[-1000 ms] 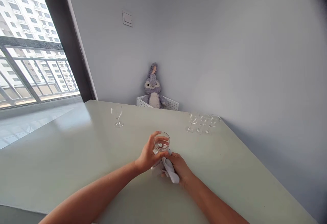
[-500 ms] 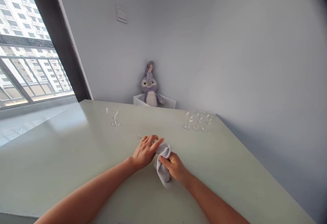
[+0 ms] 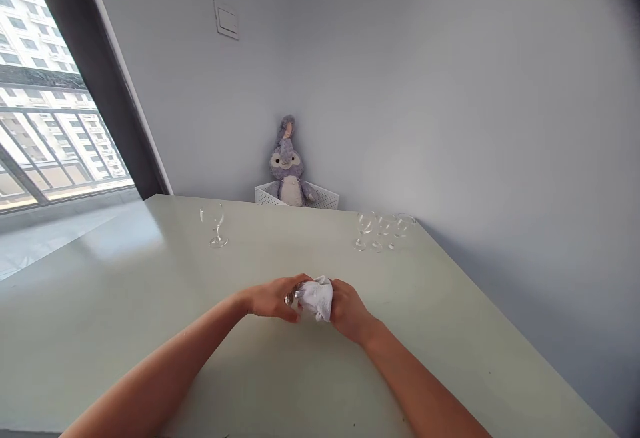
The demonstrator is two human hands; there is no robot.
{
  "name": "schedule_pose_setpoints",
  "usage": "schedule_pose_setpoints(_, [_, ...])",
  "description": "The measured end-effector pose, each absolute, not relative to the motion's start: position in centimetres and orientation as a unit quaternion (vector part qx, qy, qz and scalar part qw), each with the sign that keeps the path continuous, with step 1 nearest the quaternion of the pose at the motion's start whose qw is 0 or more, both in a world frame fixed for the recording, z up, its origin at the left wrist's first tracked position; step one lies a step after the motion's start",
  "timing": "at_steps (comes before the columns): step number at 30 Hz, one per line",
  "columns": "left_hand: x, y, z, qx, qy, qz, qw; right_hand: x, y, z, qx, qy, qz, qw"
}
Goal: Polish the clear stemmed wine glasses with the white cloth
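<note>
Over the middle of the table, my left hand (image 3: 277,298) curls around a clear stemmed glass (image 3: 289,299), of which only a small shiny part shows between thumb and fingers. A white cloth (image 3: 317,298) is bunched against the glass and covers much of it. From the right, my right hand (image 3: 351,309) grips this cloth, its fingers mostly hidden behind it. Both hands are close together, with the cloth and glass between them.
One wine glass (image 3: 217,226) stands upright at the back left of the pale table (image 3: 280,385). Three more wine glasses (image 3: 383,228) stand in a row at the back right. Behind the table edge, a purple plush rabbit (image 3: 289,170) sits in a white basket (image 3: 327,199) by the wall.
My left hand has turned from lying over the glass to curling around its side. The cloth, which hung down from my right hand, is now gathered up against the glass. The view has shifted slightly.
</note>
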State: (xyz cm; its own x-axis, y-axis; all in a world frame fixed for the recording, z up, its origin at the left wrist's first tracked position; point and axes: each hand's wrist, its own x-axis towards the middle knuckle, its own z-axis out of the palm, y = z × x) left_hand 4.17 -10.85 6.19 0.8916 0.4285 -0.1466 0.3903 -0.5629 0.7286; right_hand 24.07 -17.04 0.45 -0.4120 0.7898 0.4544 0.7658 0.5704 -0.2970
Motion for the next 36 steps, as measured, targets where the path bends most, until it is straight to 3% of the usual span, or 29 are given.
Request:
schedule_pose_setpoints(4, [4.7, -11.5, 4.5, 0.941, 0.291, 0.101, 0.142, 23.1, -17.6, 0.5, -0.516, -0.69, 0.364, 0.355])
schedule_pose_setpoints(7, [5.3, -11.5, 3.2, 0.951, 0.271, 0.141, -0.042, 22.1, -18.1, 1.2, -0.442, -0.522, 0.592, 0.426])
schedule_pose_setpoints(9, [5.5, -11.2, 2.7, 0.946, 0.252, 0.164, -0.119, 21.6, -18.4, 2.0, -0.376, -0.433, 0.675, 0.465])
schedule_pose_setpoints(12, [5.7, -10.8, 2.3, 0.935, 0.241, 0.206, -0.16, 21.6, -18.2, 2.9, -0.318, -0.343, 0.699, 0.541])
schedule_pose_setpoints(15, [5.8, -10.5, 1.8, 0.914, 0.289, 0.269, -0.093, 23.0, -17.5, 3.1, -0.339, -0.318, 0.616, 0.636])
schedule_pose_setpoints(19, [5.5, -9.7, 2.0, 0.793, 0.421, 0.414, 0.151, 25.5, -17.1, 3.3, -0.43, -0.378, 0.452, 0.684])
schedule_pose_setpoints(21, [5.2, -9.1, 2.5, 0.692, 0.434, 0.504, 0.282, 25.8, -17.4, 3.4, -0.49, -0.456, 0.415, 0.616])
schedule_pose_setpoints(23, [4.9, -8.8, 3.3, 0.603, 0.406, 0.567, 0.387, 25.4, -17.9, 3.5, -0.525, -0.579, 0.378, 0.497])
schedule_pose_setpoints(26, [5.0, -9.2, 4.0, 0.543, 0.354, 0.587, 0.485, 23.8, -18.6, 3.3, -0.547, -0.709, 0.239, 0.377])
schedule_pose_setpoints(31, [6.2, -11.9, 3.7, 0.626, 0.325, 0.498, 0.504, 22.0, -18.7, 2.7, -0.57, -0.683, 0.028, 0.456])
schedule_pose_setpoints(36, [6.9, -14.4, 3.2, 0.752, 0.224, 0.488, 0.381, 21.0, -19.1, 2.6, -0.519, -0.696, 0.084, 0.489])
